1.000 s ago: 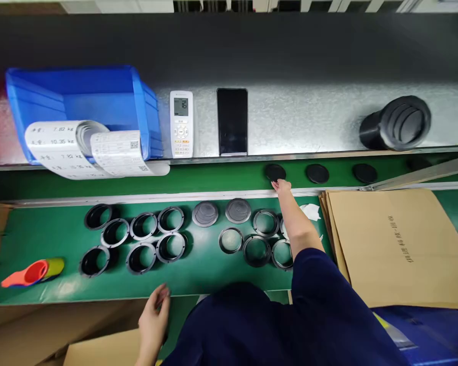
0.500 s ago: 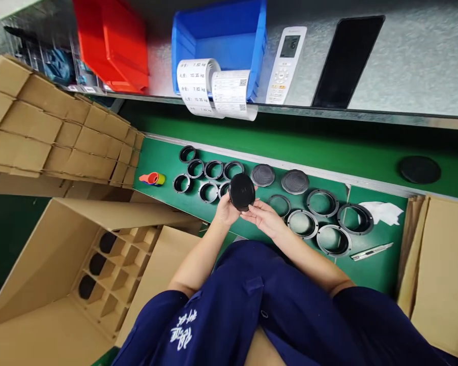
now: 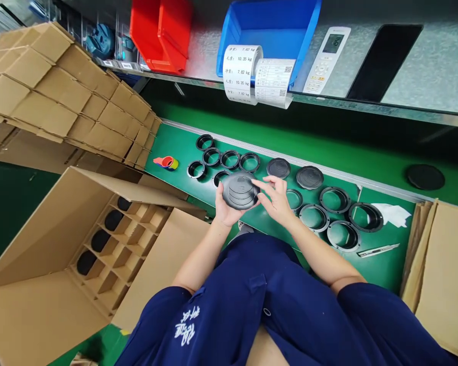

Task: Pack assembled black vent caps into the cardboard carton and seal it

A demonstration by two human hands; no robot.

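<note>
My left hand [image 3: 223, 207] held the round black vent cover [image 3: 239, 190], fingers clamped on its edge. My right hand [image 3: 278, 202] touched its side with fingers apart, above the green table [image 3: 183, 142].

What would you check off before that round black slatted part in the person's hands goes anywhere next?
1. Part held securely: ok. The left hand cups the black slatted disc from below.
2. Second hand steadying: ok. The right hand has its fingers at the disc's right edge.
3. Slatted face in view for inspection: ok, it faces up toward the camera.
4. Free cells in the cardboard box with dividers: ok. Several cells hold black parts, others look empty.
5. Loose rings on the green bench out of the way: ok, none lie under the hands.
6. Disc free of defects: cannot tell, too small to judge.
</note>
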